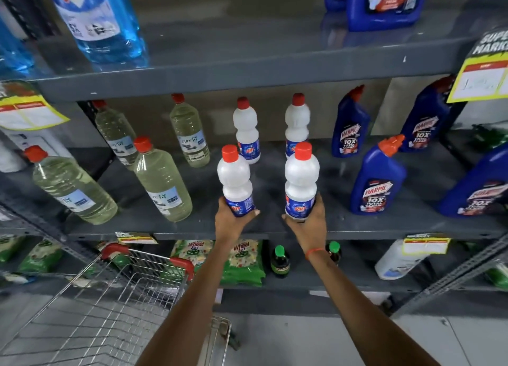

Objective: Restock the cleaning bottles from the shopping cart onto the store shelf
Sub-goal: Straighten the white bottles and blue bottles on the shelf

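My left hand [232, 219] grips the base of a white bottle with a red cap [235, 177], held upright at the front edge of the grey middle shelf [357, 222]. My right hand [306, 220] grips a second white bottle [301, 178] the same way, a little to the right. Two matching white bottles [246, 129] [297, 121] stand further back on the same shelf, one behind each held bottle. The wire shopping cart [115, 305] sits at lower left with its basket looking bare.
Several clear bottles of pale liquid [162, 178] stand left on the middle shelf, blue Harpic bottles [378, 178] to the right. Blue bottles fill the upper shelf [247, 69]. Green detergent packs [243, 261] and dark small bottles sit on the lower shelf. Yellow price tags hang from shelf edges.
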Motion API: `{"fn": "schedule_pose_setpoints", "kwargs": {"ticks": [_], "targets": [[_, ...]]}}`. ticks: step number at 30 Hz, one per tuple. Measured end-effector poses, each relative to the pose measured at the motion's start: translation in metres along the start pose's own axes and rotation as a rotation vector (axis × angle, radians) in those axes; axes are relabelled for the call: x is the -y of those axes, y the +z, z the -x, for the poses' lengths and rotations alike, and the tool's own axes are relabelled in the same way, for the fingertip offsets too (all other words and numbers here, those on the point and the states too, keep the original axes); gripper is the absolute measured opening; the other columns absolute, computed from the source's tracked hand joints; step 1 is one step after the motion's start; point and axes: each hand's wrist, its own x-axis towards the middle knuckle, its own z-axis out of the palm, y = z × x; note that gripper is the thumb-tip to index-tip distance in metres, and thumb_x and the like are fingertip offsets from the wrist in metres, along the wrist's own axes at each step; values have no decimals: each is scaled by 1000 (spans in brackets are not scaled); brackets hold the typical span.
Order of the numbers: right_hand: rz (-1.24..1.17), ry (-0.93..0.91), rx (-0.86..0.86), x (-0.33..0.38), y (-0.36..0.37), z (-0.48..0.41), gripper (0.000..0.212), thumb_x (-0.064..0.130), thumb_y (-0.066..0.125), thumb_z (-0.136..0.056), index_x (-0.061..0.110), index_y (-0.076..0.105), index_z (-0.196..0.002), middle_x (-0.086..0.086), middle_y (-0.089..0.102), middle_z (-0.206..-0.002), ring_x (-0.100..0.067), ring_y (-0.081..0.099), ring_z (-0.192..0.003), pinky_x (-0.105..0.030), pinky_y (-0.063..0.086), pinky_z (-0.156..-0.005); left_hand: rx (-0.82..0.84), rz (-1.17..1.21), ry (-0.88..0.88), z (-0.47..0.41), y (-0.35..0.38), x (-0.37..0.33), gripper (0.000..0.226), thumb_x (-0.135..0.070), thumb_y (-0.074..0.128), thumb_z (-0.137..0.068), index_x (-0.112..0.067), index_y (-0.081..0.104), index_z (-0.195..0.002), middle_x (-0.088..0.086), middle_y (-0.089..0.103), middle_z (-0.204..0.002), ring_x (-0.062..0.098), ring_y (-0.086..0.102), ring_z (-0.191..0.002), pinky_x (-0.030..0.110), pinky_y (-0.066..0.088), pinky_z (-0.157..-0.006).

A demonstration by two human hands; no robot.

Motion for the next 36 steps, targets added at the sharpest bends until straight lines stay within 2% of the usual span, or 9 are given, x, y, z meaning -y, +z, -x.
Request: {"fn": "schedule_pose_setpoints", "kwargs": {"ticks": [3,5,9,13,18,22,24,28,36], "targets": [[35,-101,-57,11,-10,12,91,27,80,-71,9,28,-144,-13,40,-144,-24,41,-134,-28,37,-108,-97,35,34,12,5,-4,123,-44,81,-65,-9,-4,-148,12,13,-159,26,19,-145,44,23,-118],[72,-230,-143,19,-21,16,75,28,69,-81,6,31,-142,-16,40,-144,-26,39,-135,-26,33,-110,-227,-64,167,23,12,-12,119,-53,69,-73,-7,-13,-146,15,-8,-159,26,-2,-148,47,10,-122],[120,-389,-284,25,-47,15,50,21,49,-93,0,39,-136,-21,45,-137,-9,33,-132,-10,23,-112,-324,-129,555,62,41,-44,97,-41,59,-86,-3,-8,-146,16,-6,-158,28,-1,-148,41,13,-121],[172,-472,-403,17,-87,4,41,10,45,-94,0,41,-133,-25,45,-136,-21,36,-131,-30,30,-113,-191,-45,794,100,97,-86,80,-31,51,-93,-9,-2,-148,18,13,-156,25,11,-148,36,21,-120],[203,-350,-515,-24,-168,-16,52,17,54,-91,-1,37,-137,-28,37,-139,-32,35,-133,-25,27,-114,86,148,557,123,177,-112,86,-37,64,-84,-4,16,-147,2,22,-154,0,14,-144,9,15,-114],[250,-157,-518,-60,-238,-47,92,34,72,-76,-3,22,-145,-29,23,-148,-37,22,-140,-31,18,-119,213,276,267,77,214,-102,103,-17,86,-62,-3,24,-143,-1,39,-141,-1,40,-127,2,30,-102],[271,-52,-481,-72,-262,-65,108,33,80,-69,-4,15,-147,-30,19,-151,-40,18,-142,-40,16,-118,336,202,234,54,216,-99,83,-4,85,-61,1,41,-131,7,57,-124,-2,58,-103,5,44,-86],[230,39,-404,-82,-282,-88,119,25,85,-64,-3,7,-148,-25,15,-156,-36,15,-146,-36,13,-119,462,95,157,39,217,-96,48,0,78,-68,3,57,-112,12,65,-106,-14,62,-71,8,51,-69],[198,33,-407,-97,-287,-98,114,25,85,-63,-4,14,-147,-25,29,-151,-36,26,-142,-40,22,-118,438,160,130,48,218,-93,44,6,74,-70,-7,57,-108,9,64,-105,-12,64,-71,12,54,-73]]}}
